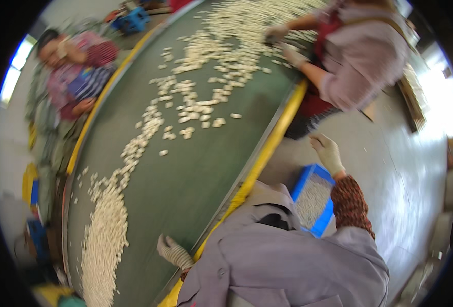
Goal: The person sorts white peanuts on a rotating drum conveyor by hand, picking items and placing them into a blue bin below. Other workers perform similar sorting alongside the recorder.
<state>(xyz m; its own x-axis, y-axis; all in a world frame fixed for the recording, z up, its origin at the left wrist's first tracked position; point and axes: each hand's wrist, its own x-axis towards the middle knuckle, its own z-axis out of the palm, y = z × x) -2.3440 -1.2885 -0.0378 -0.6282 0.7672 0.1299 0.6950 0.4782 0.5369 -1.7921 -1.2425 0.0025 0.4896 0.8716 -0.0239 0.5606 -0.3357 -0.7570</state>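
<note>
My left hand (174, 253), in a striped pale knit glove, is over the near edge of a green belt-like table surface (180, 188). Its thumb and fingers are apart, and nothing shows between them. To its left lies a dense heap of small off-white pieces (103, 238) of a kind I cannot make out. My right hand (327, 151), gloved in off-white, is off the table, beside the upper end of a blue plastic crate (318, 227). Its fingers are curled and their inner side is hidden. Inside the crate are many small pale pieces (314, 197).
Yellow edging (267, 153) runs along both long sides of the table. A co-worker (361, 61) at upper right has gloved hands in a larger spread of pieces (245, 27). Another person (78, 73) is beyond the far edge. Stacked boards (412, 98) are at right.
</note>
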